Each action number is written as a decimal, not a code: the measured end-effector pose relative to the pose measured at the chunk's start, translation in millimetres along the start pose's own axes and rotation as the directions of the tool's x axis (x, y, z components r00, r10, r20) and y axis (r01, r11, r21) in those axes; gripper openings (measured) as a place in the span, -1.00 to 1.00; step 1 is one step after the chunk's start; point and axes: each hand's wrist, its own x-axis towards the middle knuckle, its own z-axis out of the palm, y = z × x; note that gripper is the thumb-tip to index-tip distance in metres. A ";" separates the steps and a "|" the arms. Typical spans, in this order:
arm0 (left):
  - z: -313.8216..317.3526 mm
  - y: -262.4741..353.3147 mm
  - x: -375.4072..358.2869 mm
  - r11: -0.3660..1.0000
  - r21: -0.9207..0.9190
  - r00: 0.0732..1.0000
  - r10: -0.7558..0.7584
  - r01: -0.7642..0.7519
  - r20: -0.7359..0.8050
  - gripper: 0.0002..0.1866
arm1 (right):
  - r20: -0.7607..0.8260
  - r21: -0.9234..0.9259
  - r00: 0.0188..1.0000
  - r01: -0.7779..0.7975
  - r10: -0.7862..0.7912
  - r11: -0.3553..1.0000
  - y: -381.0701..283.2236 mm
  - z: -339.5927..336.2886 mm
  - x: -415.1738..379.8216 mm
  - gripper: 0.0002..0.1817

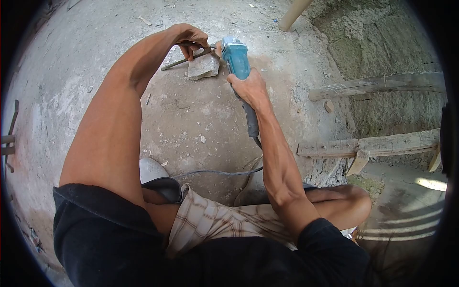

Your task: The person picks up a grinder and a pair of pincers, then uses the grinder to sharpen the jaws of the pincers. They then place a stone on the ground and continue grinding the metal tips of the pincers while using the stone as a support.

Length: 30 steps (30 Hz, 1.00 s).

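On dusty grey floor (165, 129), left hand (192, 38) grips a thin metal rod (175, 64), seemingly propped by rough pale stone (204, 68), right hand (250, 88) clasping a teal grinder (238, 63) beside it.

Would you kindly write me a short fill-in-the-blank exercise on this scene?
1. In the picture, the left hand appears ____ (higher or lower) than the right hand.
2. The power tool is gripped by the person's ____ hand.
3. The rock lies on the picture's ____ side of the power tool.
4. The shirt sleeves are ____ in colour.

Missing words: higher; right; left; black.
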 end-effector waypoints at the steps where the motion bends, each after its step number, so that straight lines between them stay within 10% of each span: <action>1: -0.1 -0.3 -0.1 1.000 0.003 1.000 -0.003 0.003 -0.001 -0.72 | 0.002 0.009 1.000 0.001 -0.001 1.000 -0.7 0.0 -0.5 -0.21; 30: 3.8 4.4 -13.3 1.000 -0.018 1.000 0.017 -0.018 -0.020 -0.73 | -0.030 0.007 0.999 0.025 -0.024 1.000 3.9 6.3 0.3 -0.24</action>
